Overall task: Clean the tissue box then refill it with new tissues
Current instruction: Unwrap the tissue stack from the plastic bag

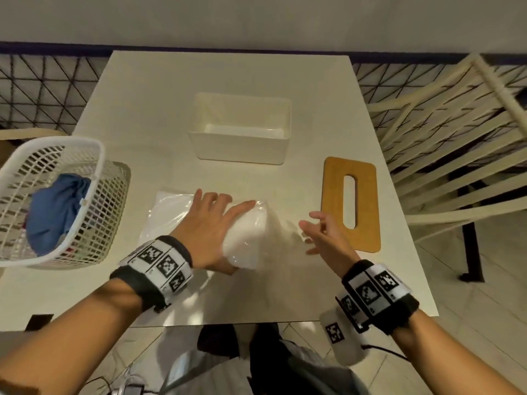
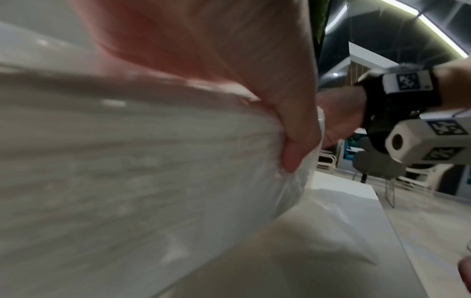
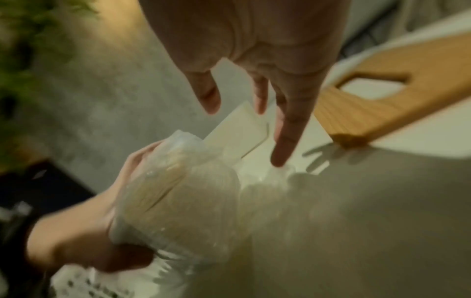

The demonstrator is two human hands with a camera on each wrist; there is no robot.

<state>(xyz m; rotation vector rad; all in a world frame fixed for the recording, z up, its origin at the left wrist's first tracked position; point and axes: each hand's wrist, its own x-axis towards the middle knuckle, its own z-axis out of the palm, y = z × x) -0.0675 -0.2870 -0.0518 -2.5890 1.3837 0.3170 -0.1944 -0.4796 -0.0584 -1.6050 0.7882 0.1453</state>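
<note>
Two hands work one soft pack, and the coming move turns on which end of it faces which hand. Farthest left, a white basket (image 1: pixel 54 201) holding a blue cloth (image 1: pixel 58 208) hangs over the table (image 1: pixel 142 109) edge. Next comes the tissue pack (image 1: pixel 245 232) in clear wrap, near the table's front edge, its long axis running roughly left to right. The left hand (image 1: pixel 209 223) lies over its left part, fingers on top and thumb curled under the near side (the left wrist view shows the thumb dug into the wrap), so it is clamped on the pack. Loose wrap trails from the pack's right end toward the right hand (image 1: pixel 320 233), whose fingers are spread and grip nothing, one fingertip just at the plastic. Behind the pack stands the open tissue box (image 1: pixel 242 146), and right of the hands the wooden lid (image 1: pixel 350 203) lies flat. I judge the right hand nearer the wrap's open end, best placed to pull it off.
</note>
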